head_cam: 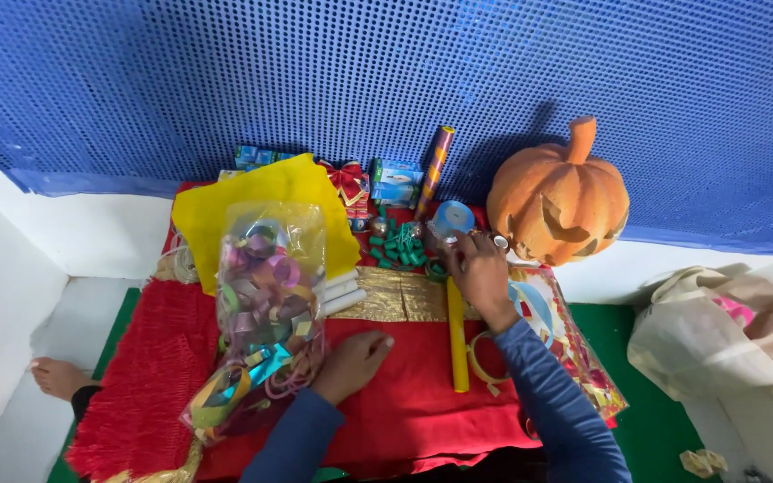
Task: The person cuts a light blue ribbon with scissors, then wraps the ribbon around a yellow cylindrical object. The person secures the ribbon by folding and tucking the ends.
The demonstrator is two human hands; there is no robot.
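My right hand [479, 268] reaches forward over the red cloth [404, 394] to a small clear bag of green beads [400, 246] and a roll of light blue ribbon [452, 217]; its fingers pinch something small there that I cannot make out. Resting on the red cloth, my left hand [353, 360] has its fingers curled and holds nothing. It lies beside a clear plastic bag of coloured paper rings [266, 313]. A yellow stick [457, 335] lies between the hands.
An orange pumpkin [561, 201] stands at the back right against a blue perforated wall [386, 80]. A yellow felt sheet [261, 210], a red bow [346, 177], a gold strip [395, 300], a patterned tube [434, 170] and a beige bag [717, 335] lie around.
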